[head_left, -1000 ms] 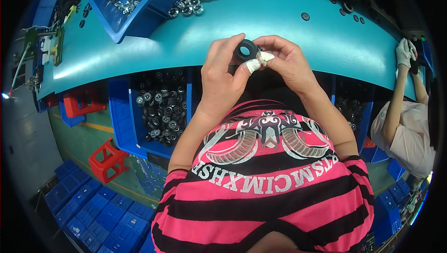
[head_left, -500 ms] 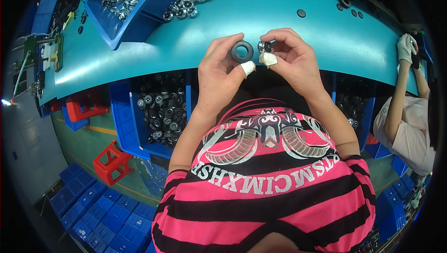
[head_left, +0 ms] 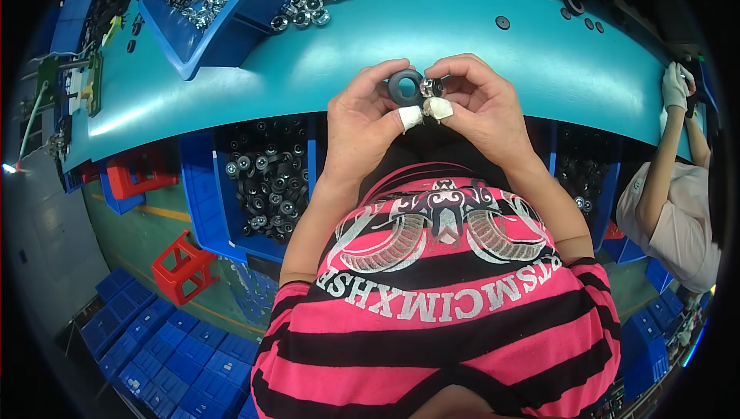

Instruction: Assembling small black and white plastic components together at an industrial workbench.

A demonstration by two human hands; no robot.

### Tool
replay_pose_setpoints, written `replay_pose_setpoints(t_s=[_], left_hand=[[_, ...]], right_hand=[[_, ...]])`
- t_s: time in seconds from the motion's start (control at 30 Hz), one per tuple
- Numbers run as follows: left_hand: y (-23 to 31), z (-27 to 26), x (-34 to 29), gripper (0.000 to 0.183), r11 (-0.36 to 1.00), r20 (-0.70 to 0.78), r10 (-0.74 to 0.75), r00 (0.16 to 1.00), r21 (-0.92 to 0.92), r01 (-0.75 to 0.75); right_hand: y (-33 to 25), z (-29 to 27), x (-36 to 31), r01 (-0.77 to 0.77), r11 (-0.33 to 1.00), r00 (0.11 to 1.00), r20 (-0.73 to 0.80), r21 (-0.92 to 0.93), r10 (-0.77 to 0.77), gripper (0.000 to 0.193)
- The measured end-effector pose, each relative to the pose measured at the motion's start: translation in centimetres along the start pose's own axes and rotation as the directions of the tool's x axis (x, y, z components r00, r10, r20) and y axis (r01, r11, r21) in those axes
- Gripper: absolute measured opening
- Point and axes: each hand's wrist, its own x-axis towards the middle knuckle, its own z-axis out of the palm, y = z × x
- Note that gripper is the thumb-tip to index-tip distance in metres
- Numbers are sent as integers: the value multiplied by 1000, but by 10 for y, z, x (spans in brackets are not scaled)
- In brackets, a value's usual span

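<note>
Over the near edge of the teal table, my left hand (head_left: 368,114) is closed on a black rubber tyre (head_left: 395,89), held between thumb and fingers with its hole showing. Opposite it, my right hand (head_left: 482,107) pinches a small chrome wheel hub (head_left: 428,88) with a dark centre. The hub's side is right against the tyre's right rim or nearly so; I cannot tell whether they touch. Both thumbs carry white wrapping. The fingertips behind the tyre and the hub are partly hidden.
A blue bin (head_left: 202,53) of chrome hubs stands on the teal table (head_left: 370,30) at the far left, with loose hubs beside it. Below the edge, a blue crate (head_left: 208,203) holds black wheels. A red stool (head_left: 185,269) stands left. A gloved co-worker (head_left: 671,203) is at right.
My hands have come closer together. The hub has moved left toward the tyre, and the tyre slightly right, closing the gap between them.
</note>
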Motion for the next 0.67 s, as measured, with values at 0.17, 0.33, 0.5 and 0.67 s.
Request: replay_pose_setpoints(t_s=[0.17,0.33,0.5,0.67], left_hand=[[3,-1,1,54,1000,-1,3,1000,-8,-3],[0,-8,1,58,1000,6,-14,1000,21,14],[1,-6,2,58,1000,7,-15,1000,11,15],[1,-5,3,58,999,31,-8,999,-32,9]], right_hand=[[3,-2,1,-69,991,998,3,115,69,40],[3,-7,4,-87,987,993,-64,138,96,42],[-2,-5,5,-113,982,992,-37,149,120,39],[7,-11,6,-158,974,987,5,163,159,43]])
